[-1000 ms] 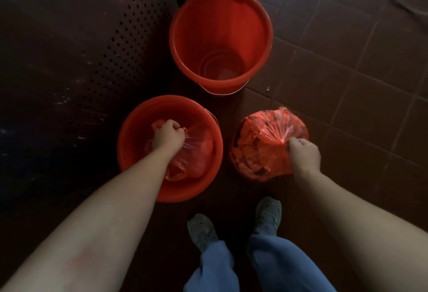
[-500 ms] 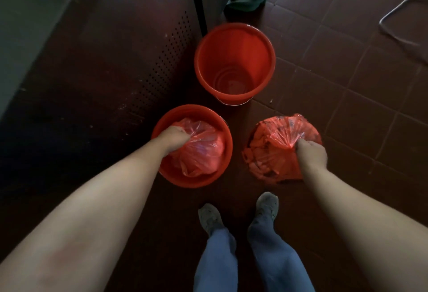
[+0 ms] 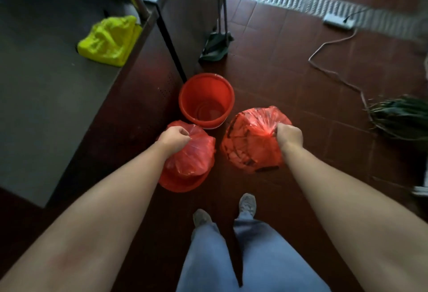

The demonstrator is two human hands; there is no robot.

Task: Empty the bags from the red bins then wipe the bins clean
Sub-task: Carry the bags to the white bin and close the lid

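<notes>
lifted higher, left bag hangs below left hand.

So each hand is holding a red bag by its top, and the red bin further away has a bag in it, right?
Not quite. The far bin is empty; the head view shows its bare bottom. The rest holds: the left hand grips one red bag by its top, the right hand the other bag.

The left bag hides all of the near bin but its near rim. Far right, the floor grate blurs. The right edge cuts 1 shoe.
</notes>
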